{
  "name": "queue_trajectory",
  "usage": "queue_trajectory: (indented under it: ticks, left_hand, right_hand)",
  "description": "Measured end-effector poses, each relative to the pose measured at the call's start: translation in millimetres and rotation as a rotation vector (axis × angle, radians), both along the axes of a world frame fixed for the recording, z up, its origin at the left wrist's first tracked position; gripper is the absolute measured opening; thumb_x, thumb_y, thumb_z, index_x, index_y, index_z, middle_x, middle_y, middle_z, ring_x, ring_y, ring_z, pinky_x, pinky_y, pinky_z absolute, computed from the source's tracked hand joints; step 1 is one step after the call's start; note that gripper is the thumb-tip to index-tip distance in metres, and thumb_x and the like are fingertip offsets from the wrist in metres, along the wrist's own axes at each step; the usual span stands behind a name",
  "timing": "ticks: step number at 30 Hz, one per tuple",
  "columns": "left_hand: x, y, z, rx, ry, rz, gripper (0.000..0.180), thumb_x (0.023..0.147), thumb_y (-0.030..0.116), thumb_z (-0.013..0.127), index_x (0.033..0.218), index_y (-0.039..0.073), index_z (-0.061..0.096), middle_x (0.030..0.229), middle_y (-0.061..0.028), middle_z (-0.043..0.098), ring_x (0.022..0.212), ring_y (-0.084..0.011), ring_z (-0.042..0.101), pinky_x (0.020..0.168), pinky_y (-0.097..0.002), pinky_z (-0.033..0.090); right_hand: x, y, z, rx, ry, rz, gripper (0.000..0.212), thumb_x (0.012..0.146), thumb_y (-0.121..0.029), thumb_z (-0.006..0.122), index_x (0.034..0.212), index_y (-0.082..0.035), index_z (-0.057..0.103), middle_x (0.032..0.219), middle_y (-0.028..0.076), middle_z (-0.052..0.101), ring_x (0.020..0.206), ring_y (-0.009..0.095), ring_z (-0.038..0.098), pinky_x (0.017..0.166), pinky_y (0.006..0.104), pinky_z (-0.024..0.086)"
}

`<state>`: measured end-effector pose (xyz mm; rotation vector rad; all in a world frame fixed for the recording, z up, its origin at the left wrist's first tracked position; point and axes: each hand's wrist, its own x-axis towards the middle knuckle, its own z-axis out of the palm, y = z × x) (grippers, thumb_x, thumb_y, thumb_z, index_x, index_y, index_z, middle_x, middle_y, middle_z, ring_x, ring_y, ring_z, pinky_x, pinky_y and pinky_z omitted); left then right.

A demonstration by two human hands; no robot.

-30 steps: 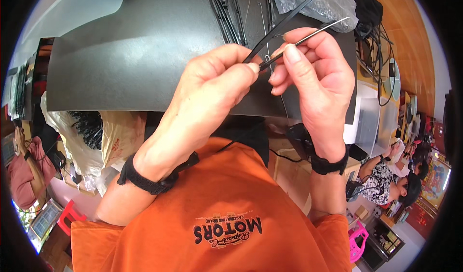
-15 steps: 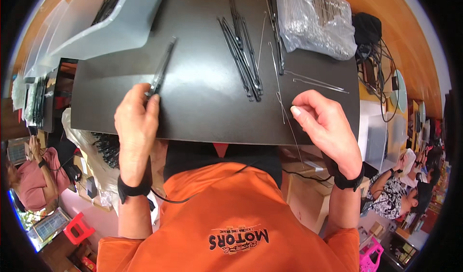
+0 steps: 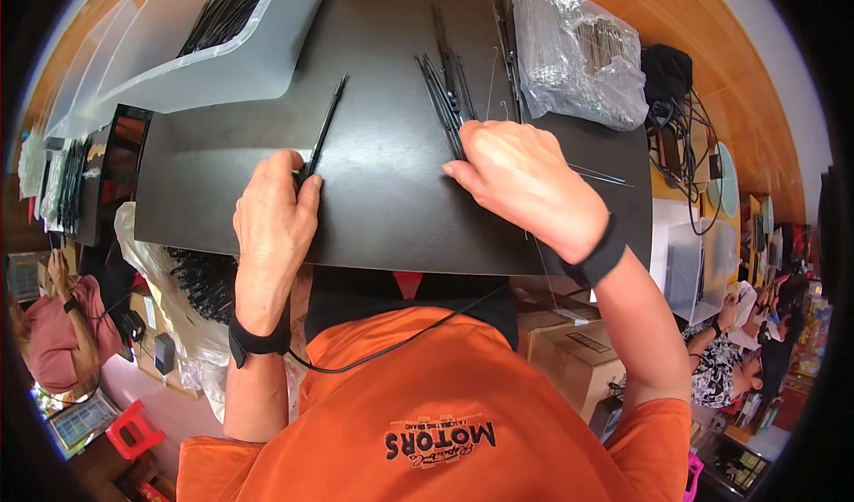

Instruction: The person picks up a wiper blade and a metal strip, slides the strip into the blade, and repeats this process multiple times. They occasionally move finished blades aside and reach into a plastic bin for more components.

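Nearest the body, an orange shirt is filling the foreground, a black cable is curving across its upper part, and a cardboard box is sitting below the table edge on the right. Over the dark tabletop, the left hand is gripping the near end of a slender black rod between thumb and fingers, and the rod is tilting up and slightly rightward, well apart from the others. The right hand is covering the near ends of a loose bundle of black rods, palm down; its thumb is showing beside them, but its other fingertips are hiding, so I cannot tell whether it is closing on any rod. The step in hand is seemingly one of taking hold at the bundle while the left hand is holding its single rod clear. To my eye, this move is calling for a light pinch on the wanted piece, without dragging its neighbours or the thin metal wires that are lying beyond the right wrist. Farther off, a clear plastic bag of wires is resting on the right, and a translucent bin is holding more dark rods on the left.
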<state>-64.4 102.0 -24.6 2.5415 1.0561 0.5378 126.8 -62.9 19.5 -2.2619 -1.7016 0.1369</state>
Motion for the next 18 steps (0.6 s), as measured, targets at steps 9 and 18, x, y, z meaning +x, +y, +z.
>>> queue_trajectory:
  ticks: [9, 18]
  left_hand:
    - [27, -32, 7, -0.341, -0.234, -0.286, 0.015, 0.087, 0.013, 0.057, 0.092, -0.001, 0.060, 0.070, -0.0134, 0.058, 0.063, -0.0217, 0.057, 0.062, -0.0323, 0.046]
    - [53, -38, 9, -1.034, -0.280, -0.291, 0.032, 0.095, 0.027, 0.049, 0.099, -0.003, 0.059, 0.073, -0.0051, 0.061, 0.057, -0.0079, 0.050, 0.049, -0.0222, 0.043]
  right_hand:
    - [-8, 19, -9, -0.088, 0.002, -0.011, 0.022, 0.077, -0.012, 0.056, 0.063, 0.004, 0.052, 0.064, 0.023, 0.055, 0.068, 0.041, 0.057, 0.060, 0.0480, 0.045]
    - [-14, 13, 8, -0.171, 0.243, -0.151, 0.020, 0.076, -0.012, 0.053, 0.067, 0.006, 0.057, 0.067, 0.026, 0.059, 0.069, 0.043, 0.060, 0.065, 0.0497, 0.048]
